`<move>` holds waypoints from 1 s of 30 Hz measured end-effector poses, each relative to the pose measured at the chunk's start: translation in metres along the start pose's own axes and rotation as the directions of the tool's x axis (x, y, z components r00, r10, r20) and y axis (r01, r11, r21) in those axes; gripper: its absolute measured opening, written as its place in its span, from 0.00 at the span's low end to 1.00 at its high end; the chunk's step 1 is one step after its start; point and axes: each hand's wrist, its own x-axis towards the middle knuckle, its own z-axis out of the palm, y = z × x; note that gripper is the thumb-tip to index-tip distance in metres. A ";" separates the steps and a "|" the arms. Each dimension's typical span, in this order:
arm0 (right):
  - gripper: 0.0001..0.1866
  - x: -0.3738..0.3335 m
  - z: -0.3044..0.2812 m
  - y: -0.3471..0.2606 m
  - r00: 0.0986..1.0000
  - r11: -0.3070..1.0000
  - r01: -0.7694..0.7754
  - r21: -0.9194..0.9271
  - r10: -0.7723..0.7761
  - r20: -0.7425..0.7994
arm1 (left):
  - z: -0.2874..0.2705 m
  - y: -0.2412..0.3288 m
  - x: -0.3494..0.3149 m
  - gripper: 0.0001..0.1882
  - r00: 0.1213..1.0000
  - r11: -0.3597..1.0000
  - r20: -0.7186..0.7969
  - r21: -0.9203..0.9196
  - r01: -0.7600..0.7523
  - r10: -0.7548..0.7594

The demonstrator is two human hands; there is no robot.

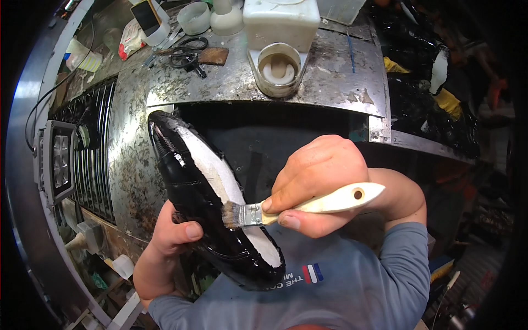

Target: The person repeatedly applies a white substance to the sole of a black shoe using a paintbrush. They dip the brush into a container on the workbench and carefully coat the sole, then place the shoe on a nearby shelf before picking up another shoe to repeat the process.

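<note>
A glossy black shoe upper (190,190) lies tilted across the middle, with its long whitish underside (212,170) facing up. Around its left side is my left hand (177,231); the thumb shows on the black surface and the other fingers are mostly hidden beneath. A flat paintbrush (335,199) with a pale handle is pinched in my right hand (319,184). Its dark bristles (233,214) touch the shoe upper near the border between white and black, toward the lower end.
A stained metal bench (220,82) spans the far side. On it stand a glass jar (279,71) in front of a white container (280,22), scissors (190,52), a brown block (213,56) and a bowl (194,19). A lamp (59,159) stands left; black and yellow pieces (448,103) lie right.
</note>
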 end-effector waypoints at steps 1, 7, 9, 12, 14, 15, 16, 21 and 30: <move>0.07 0.001 -0.004 0.000 1.000 1.000 -0.004 0.001 0.004 0.019 | -0.004 -0.001 -0.001 0.42 1.000 1.000 -0.006 0.014 0.005 -0.005; 0.10 0.014 -0.066 0.025 0.937 0.859 -0.329 -0.392 0.244 -0.251 | -0.005 -0.007 -0.008 0.44 0.990 0.996 -0.112 0.032 -0.081 0.085; 0.10 0.010 -0.085 0.045 0.876 0.754 -0.473 -0.456 0.345 -0.339 | -0.005 -0.007 -0.011 0.43 0.986 0.994 -0.132 0.071 -0.089 0.097; 0.09 -0.002 -0.099 0.083 0.921 0.571 -0.388 -0.724 0.272 -0.279 | -0.004 -0.007 -0.010 0.43 0.984 0.990 -0.142 0.109 -0.094 0.109; 0.07 -0.006 -0.097 0.103 0.937 0.430 -0.333 -0.839 0.249 -0.245 | -0.003 -0.007 -0.010 0.42 0.984 0.987 -0.140 0.127 -0.094 0.112; 0.06 -0.004 -0.093 0.107 0.950 0.433 -0.305 -0.848 0.196 -0.242 | -0.003 -0.007 -0.010 0.42 0.983 0.986 -0.143 0.138 -0.097 0.117; 0.06 -0.003 -0.093 0.104 0.951 0.463 -0.308 -0.831 0.168 -0.258 | -0.002 -0.006 -0.010 0.42 0.982 0.984 -0.145 0.149 -0.100 0.122; 0.06 0.007 -0.090 0.078 0.970 0.524 -0.184 -0.832 -0.038 -0.239 | 0.000 -0.002 -0.012 0.41 0.977 0.983 -0.175 0.160 -0.095 0.123; 0.11 -0.001 -0.080 0.070 0.972 0.749 -0.152 -0.645 -0.005 -0.235 | 0.008 0.002 -0.010 0.42 0.977 0.974 -0.164 0.201 -0.102 0.136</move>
